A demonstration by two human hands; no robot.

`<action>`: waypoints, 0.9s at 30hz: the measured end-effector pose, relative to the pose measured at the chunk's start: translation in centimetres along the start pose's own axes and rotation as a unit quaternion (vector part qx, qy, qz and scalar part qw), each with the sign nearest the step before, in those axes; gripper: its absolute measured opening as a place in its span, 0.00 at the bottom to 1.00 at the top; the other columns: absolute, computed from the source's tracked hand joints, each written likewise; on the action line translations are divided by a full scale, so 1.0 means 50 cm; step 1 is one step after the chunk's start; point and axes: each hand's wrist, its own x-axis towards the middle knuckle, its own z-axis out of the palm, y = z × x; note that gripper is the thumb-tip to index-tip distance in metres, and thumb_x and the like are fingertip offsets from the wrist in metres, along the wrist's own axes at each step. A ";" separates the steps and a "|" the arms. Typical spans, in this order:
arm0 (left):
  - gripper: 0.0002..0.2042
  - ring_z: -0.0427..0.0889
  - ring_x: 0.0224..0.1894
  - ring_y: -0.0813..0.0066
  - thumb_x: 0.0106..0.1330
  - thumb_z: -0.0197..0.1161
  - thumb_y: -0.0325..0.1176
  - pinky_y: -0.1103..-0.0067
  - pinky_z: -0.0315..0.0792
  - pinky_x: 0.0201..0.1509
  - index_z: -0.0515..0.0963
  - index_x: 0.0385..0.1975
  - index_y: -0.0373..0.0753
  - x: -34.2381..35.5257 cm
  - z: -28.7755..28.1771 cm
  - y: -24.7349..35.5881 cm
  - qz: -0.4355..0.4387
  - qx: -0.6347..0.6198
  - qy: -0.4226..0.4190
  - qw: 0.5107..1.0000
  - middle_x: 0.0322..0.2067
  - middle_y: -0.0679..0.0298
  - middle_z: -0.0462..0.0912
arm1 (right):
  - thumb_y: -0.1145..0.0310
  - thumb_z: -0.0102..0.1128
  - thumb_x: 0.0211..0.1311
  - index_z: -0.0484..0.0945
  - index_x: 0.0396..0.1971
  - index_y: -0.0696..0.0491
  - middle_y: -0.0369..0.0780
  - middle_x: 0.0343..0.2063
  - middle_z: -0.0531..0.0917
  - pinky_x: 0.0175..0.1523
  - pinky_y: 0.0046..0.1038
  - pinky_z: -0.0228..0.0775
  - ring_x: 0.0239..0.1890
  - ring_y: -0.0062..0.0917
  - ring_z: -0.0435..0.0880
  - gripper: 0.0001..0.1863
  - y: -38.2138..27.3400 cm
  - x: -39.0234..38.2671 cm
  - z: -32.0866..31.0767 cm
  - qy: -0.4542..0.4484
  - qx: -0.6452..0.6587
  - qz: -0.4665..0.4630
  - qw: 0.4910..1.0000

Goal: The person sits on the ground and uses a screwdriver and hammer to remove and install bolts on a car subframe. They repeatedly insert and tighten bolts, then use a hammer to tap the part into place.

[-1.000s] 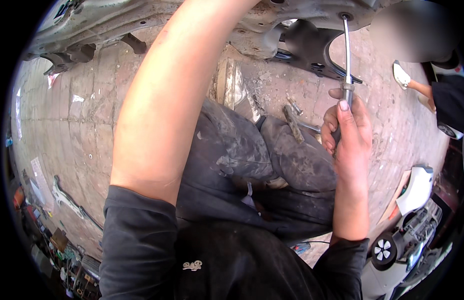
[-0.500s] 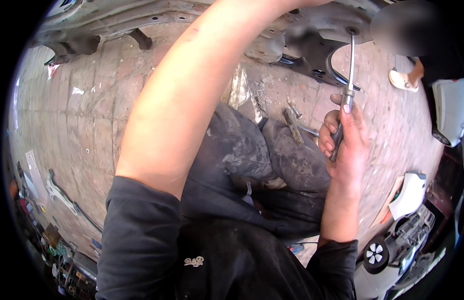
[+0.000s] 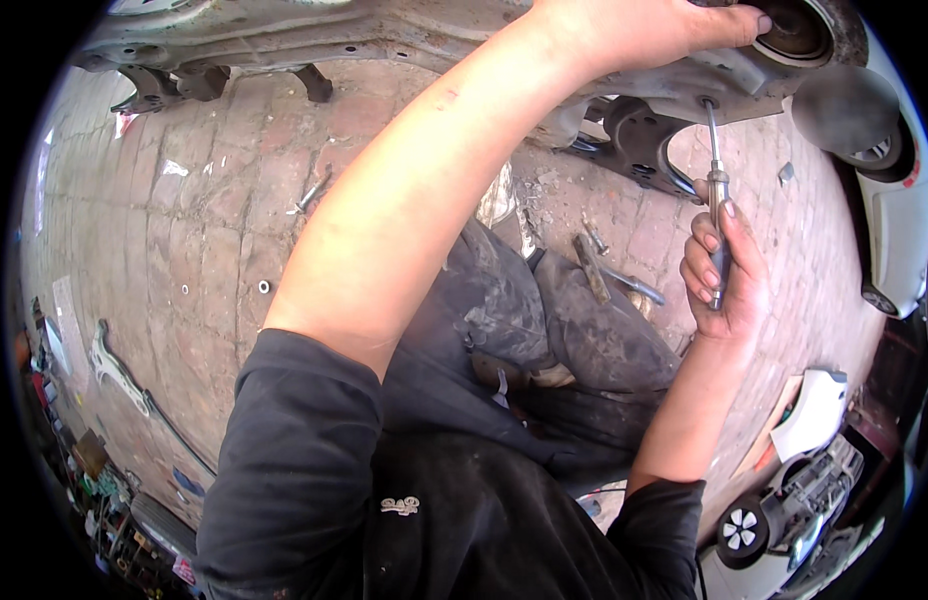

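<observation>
In my right hand, fingers wrapped round its dark handle, is a screwdriver held upright. The tip of its shank meets a small round hole in the underside of a large, dirty grey metal car-body panel. My left hand reaches across to the top of this panel. Its thumb is stretched out onto the rim of a round, rusty-brown cup, while its other fingers are out of the picture. Below the panel hangs a dark metal bracket with holes.
Beside my knee a hammer, a metal rod and a bolt lie on the brick floor. Another bolt lies left of my arm. At the right stand a white car and a white panel.
The view has shifted, bringing my left hand and the round cup into sight. Less of the screwdriver's shank shows below the hole. A person's sandalled foot at the right is gone from view.
</observation>
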 end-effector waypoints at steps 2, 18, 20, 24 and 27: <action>0.26 0.88 0.42 0.55 0.57 0.70 0.55 0.67 0.79 0.49 0.84 0.44 0.36 -0.002 0.004 -0.004 0.015 -0.022 0.008 1.000 0.36 0.51 0.88 | 0.64 0.51 0.76 0.68 0.61 0.62 0.33 0.25 0.69 0.15 0.14 0.53 0.15 0.11 0.64 0.21 0.005 0.008 0.014 0.016 0.018 0.005 1.000; 0.20 0.86 0.43 0.75 0.59 0.75 0.36 0.76 0.79 0.51 0.82 0.48 0.30 -0.011 0.038 -0.003 0.049 -0.202 0.005 0.978 0.40 0.57 0.89 | 0.66 0.60 0.71 0.75 0.54 0.56 0.32 0.20 0.71 0.15 0.19 0.55 0.12 0.14 0.66 0.15 0.013 0.033 0.030 -0.009 0.021 0.037 0.999; 0.20 0.86 0.43 0.75 0.60 0.74 0.35 0.76 0.79 0.51 0.82 0.48 0.29 -0.012 0.037 0.006 0.050 -0.199 0.009 0.979 0.40 0.58 0.89 | 0.67 0.60 0.71 0.76 0.53 0.56 0.32 0.21 0.71 0.15 0.19 0.55 0.13 0.14 0.67 0.15 0.019 0.043 0.021 -0.023 0.045 0.042 0.998; 0.18 0.85 0.43 0.76 0.62 0.73 0.33 0.76 0.78 0.51 0.82 0.48 0.29 -0.012 0.048 0.002 0.060 -0.185 0.020 0.981 0.40 0.59 0.89 | 0.67 0.61 0.70 0.76 0.51 0.55 0.32 0.22 0.72 0.16 0.19 0.57 0.15 0.14 0.68 0.14 0.026 0.063 0.029 -0.044 0.082 0.032 0.995; 0.17 0.84 0.44 0.77 0.63 0.72 0.31 0.77 0.78 0.52 0.81 0.49 0.30 -0.007 0.050 0.001 0.064 -0.184 0.002 0.981 0.41 0.60 0.88 | 0.67 0.60 0.70 0.76 0.51 0.56 0.32 0.22 0.72 0.17 0.19 0.57 0.15 0.15 0.69 0.14 0.020 0.053 0.020 -0.033 0.073 0.034 0.996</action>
